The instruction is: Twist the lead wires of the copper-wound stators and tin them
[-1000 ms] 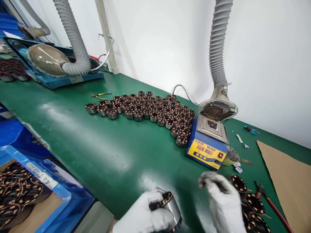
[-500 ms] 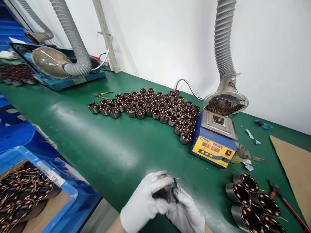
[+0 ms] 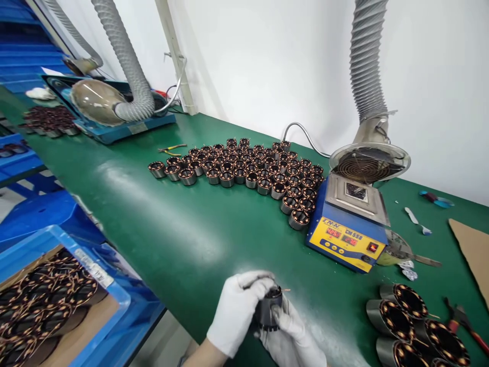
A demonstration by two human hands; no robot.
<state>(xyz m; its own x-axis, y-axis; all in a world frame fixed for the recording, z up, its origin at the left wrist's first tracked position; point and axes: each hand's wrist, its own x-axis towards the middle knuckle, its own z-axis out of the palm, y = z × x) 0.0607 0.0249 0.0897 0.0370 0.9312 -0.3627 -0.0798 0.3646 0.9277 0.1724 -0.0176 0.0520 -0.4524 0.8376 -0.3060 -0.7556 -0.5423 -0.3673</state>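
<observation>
A dark motor stator (image 3: 269, 312) is held between my two white-gloved hands above the near edge of the green bench. My left hand (image 3: 239, 308) is closed at the stator's upper left side, with its fingertips by the top rim. From the lower right, my right hand (image 3: 294, 331) wraps round the stator, the thumb pressed on its side. A short copper wire end sticks out to the right from its top. Nearest to my right hand stands a group of stators (image 3: 395, 318) with copper windings facing up.
Many stators (image 3: 252, 179) stand in rows mid-bench. Right of them is a blue-and-yellow solder pot (image 3: 344, 244) under an extraction hood (image 3: 370, 160). Red-handled pliers (image 3: 464, 321) lie far right, yellow-handled ones (image 3: 171, 150) at the back. A blue crate (image 3: 124, 300) at left holds wired stators.
The stator has turned upright in my hands, and my left fingers have moved to its top rim. The whole view has shifted slightly, so the bench things appear further right.
</observation>
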